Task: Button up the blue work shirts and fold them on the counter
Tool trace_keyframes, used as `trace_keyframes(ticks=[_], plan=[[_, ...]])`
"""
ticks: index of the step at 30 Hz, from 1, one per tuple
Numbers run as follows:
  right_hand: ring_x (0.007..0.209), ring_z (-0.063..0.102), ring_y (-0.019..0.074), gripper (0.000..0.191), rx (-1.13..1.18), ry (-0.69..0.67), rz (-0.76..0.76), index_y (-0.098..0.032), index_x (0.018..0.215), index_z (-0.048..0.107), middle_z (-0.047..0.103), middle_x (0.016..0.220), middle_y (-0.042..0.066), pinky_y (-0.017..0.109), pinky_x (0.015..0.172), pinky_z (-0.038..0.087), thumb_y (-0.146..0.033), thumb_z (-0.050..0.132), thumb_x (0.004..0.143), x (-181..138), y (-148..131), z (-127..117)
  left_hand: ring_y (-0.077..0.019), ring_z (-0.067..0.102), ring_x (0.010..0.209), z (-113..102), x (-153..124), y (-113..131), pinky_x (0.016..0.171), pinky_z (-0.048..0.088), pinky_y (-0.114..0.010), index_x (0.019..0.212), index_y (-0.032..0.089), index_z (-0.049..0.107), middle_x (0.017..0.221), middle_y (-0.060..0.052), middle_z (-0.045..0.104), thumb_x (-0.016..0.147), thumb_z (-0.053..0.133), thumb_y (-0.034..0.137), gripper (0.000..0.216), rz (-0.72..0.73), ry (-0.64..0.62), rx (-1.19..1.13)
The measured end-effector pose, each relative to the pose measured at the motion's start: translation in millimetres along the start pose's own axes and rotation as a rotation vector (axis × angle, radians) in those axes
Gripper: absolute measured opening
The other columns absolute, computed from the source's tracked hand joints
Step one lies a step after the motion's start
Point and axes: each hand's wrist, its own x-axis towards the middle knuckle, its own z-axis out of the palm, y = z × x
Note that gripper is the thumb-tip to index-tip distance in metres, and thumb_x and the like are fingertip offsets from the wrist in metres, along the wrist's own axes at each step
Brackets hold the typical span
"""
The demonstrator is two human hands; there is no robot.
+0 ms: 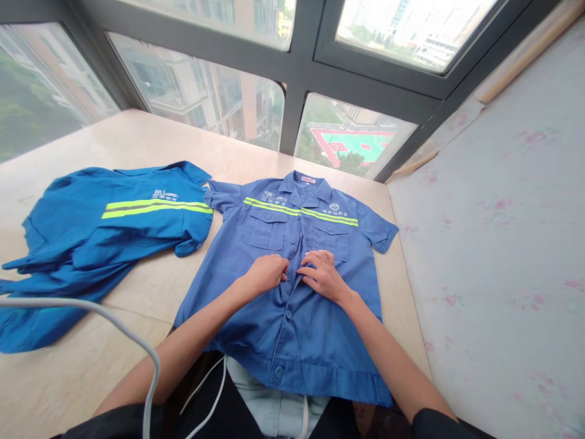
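Note:
A blue short-sleeved work shirt (237, 286) lies front up on the pale ledge, collar toward the window and hem over the near edge. It has yellow-green reflective stripes, white print and two flap chest pockets. My left hand (269, 272) is closed on the front opening at mid-chest, fingertips gripping the placket. Just across from it, my right hand (322, 275) has curled fingers holding the other front edge. The buttons under my fingers are hidden. Lower down, a button (288, 314) and another near the hem show on the placket.
A brighter blue work jacket (132, 235) with a reflective stripe lies crumpled on the ledge (137, 134) at left. A white cable (114, 320) arcs across the lower left. Grey-framed windows stand behind; a flowered wall (493, 244) borders the right.

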Motion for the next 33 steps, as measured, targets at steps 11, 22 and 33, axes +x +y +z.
trace_keyframes(ticks=[11, 22, 33], plan=[[0.096, 0.061, 0.0197, 0.021, 0.024, 0.167, -0.04, -0.029, 0.097, 0.07, 0.071, 0.102, 0.004, 0.038, 0.085, 0.042, -0.018, 0.052, 0.095, 0.3, -4.6, -3.5, -0.017, 0.062, 0.074, 17.1, 13.2, -2.8, 0.069, 0.042, -0.025, 0.08, 0.019, 0.07, 0.075, -0.002, 0.069, 0.081, 0.06, 0.019, 0.01, 0.109, 0.116, -0.365], [0.085, 0.065, 0.0177, 0.021, 0.152, 0.039, -0.188, -0.023, 0.1, 0.066, 0.071, 0.095, 0.006, 0.031, 0.073, 0.05, -0.017, 0.046, 0.097, 10.2, 2.7, 5.2, -0.0129, 0.062, 0.054, 24.4, 18.8, 0.2, 0.05, 0.047, -0.022, 0.076, 0.014, 0.063, 0.059, 0.0, 0.064, 0.074, 0.068, 0.019, 0.008, -0.273, 0.098, -0.945], [0.08, 0.062, 0.0187, 0.011, 0.128, 0.225, -0.241, -0.019, 0.094, 0.061, 0.07, 0.091, 0.008, 0.033, 0.071, 0.05, -0.013, 0.052, 0.093, 5.4, -4.0, 17.2, -0.0116, 0.062, 0.049, 34.7, 19.3, 9.4, 0.046, 0.05, -0.02, 0.072, 0.013, 0.063, 0.057, -0.001, 0.067, 0.07, 0.075, 0.018, 0.014, -0.419, 0.291, -1.093]])
